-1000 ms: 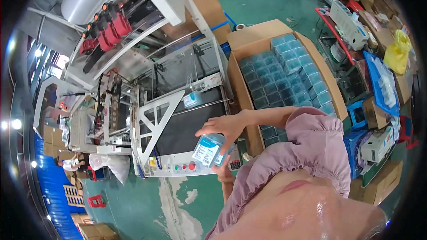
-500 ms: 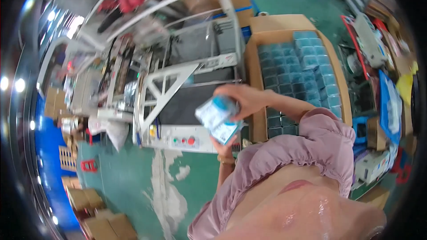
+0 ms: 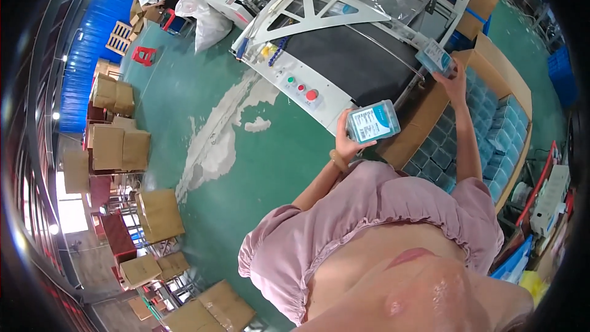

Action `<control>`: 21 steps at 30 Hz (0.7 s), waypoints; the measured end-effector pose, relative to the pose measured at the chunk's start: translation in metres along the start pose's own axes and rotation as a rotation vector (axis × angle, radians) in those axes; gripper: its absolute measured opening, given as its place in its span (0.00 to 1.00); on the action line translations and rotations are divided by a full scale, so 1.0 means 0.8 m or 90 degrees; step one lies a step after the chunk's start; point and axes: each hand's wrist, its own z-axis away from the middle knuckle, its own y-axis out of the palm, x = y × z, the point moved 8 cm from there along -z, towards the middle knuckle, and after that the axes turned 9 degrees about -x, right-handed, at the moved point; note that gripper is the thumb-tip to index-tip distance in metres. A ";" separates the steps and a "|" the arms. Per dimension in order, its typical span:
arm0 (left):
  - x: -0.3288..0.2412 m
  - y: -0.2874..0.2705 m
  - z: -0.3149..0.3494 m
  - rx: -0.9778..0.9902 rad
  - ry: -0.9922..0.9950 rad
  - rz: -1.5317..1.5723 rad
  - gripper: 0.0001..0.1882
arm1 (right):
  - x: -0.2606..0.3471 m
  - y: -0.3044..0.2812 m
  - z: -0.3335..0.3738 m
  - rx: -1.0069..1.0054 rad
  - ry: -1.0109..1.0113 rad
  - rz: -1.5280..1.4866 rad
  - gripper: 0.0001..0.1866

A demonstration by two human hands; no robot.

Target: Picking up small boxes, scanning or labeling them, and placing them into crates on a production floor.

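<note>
My left hand (image 3: 346, 140) is closed around a clear plastic box (image 3: 373, 122) with a blue and white label, held tilted at the near corner of a machine with a dark belt. Farther off to the right, my right hand (image 3: 453, 82) grips a second clear plastic box (image 3: 435, 56), also labelled. That one is beside the belt's right edge, next to the open carton. Many similar bluish boxes (image 3: 509, 128) fill the cardboard carton (image 3: 518, 80) in stacked rows to the right, below my right forearm.
The machine's white front panel (image 3: 294, 91) carries several coloured buttons, and its black belt (image 3: 350, 55) stretches behind it. Cardboard boxes (image 3: 161, 215) line the left side of the green floor (image 3: 270, 178). A red stool (image 3: 144, 56) stands at the far left.
My hands, close together with boxes before, are now apart with one box each. The right one has moved out to the right, toward the carton. The whole view has turned.
</note>
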 end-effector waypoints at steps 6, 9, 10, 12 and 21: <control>-0.001 -0.002 0.008 -0.033 -0.105 0.161 0.58 | -0.102 0.006 -0.056 -0.038 -0.072 0.298 0.45; -0.018 -0.008 0.010 -0.044 -0.132 0.202 0.57 | -0.127 0.031 -0.052 -0.025 0.062 0.444 0.50; -0.029 -0.012 0.009 -0.047 -0.134 0.205 0.57 | -0.117 0.038 -0.053 -0.028 0.069 0.447 0.50; -0.023 -0.018 0.014 -0.052 -0.112 0.189 0.57 | -0.120 0.051 -0.047 0.066 0.194 0.457 0.51; -0.012 -0.053 0.028 -0.105 -0.072 0.186 0.46 | -0.118 0.093 -0.045 0.119 0.214 0.413 0.53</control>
